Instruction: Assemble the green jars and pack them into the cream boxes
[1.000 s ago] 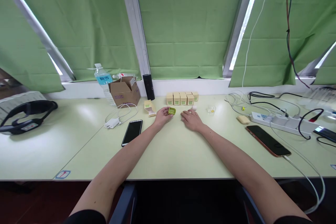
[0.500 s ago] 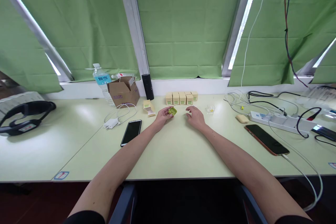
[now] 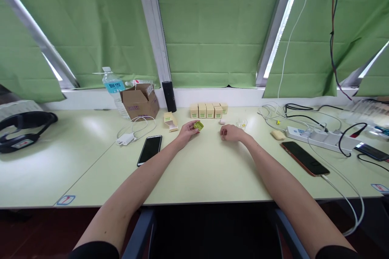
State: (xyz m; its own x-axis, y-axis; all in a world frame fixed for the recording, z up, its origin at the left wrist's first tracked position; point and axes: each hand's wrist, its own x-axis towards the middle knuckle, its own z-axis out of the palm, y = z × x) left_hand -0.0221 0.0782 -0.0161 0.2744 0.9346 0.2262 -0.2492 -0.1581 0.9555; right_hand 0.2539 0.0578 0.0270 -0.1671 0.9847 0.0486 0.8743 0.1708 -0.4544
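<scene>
Olive-green container [image 3: 198, 126], one, small: held in the left hand [image 3: 186, 130], tilted, its hollow side showing, over the middle of the desk [image 3: 197, 178].

Work state, near to far:
- Opened carton [image 3: 172, 123], one: lying left of the left hand and apart from it.
- Clear plastic piece [image 3: 242, 123], one: just beyond the right hand [image 3: 231, 133], a spot of yellow on it.
- Pinkish block [image 3: 222, 122], one: small, just past the curled fingers of the right hand.
- Closed cartons [image 3: 210, 110], five: upright in a tight row, green labels forward, the rightmost set slightly back.

On that count, from my remote station, I judge the work to be early: one carton open, five seemingly untouched, and the container not yet set down.

Pose, near to far:
- Left forearm [image 3: 148, 172]: slants inward from the lower left, past the phone [image 3: 149, 149]; fingers narrow, closed on the container's side.
- Right forearm [image 3: 282, 178]: slants inward from the lower right; wrist bent, hand pointing left across a gap towards its partner. Fingers folded under; I cannot tell whether anything is in them.
</scene>
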